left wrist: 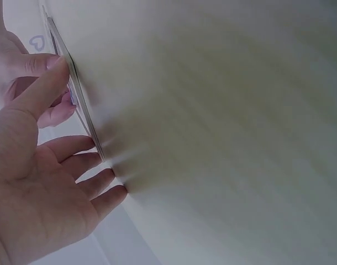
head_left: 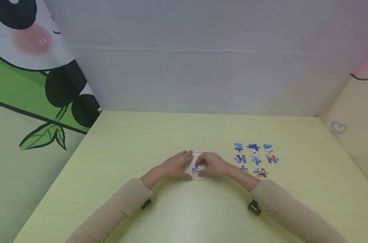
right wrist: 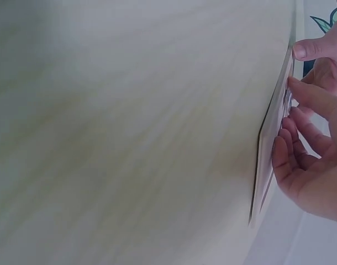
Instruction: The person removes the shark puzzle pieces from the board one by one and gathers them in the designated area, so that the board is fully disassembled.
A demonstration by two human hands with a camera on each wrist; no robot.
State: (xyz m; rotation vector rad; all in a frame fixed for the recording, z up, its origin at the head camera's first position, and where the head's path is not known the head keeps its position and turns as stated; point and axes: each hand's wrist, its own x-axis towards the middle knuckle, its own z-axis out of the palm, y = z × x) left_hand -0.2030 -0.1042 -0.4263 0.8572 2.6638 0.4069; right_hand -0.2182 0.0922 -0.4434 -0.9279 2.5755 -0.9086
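A thin white puzzle board lies flat on the table between the hands. Along its left edge rests my left hand, thumb at the near corner and fairly straight fingers spread toward the far corner. The left wrist view shows that thumb on the board's edge, the fingertips down at the tabletop. My right hand reaches over the board from the right. Its thumb and index finger pinch a small blue puzzle piece, partly hidden by the fingers. Blue and yellow printing shows beneath it, in the board's near left part.
Several loose jigsaw pieces are laid out in rows right of the board, among them a blue piece and a red and blue one. The right forearm passes close to the nearest row. A pale wall rises behind the table.
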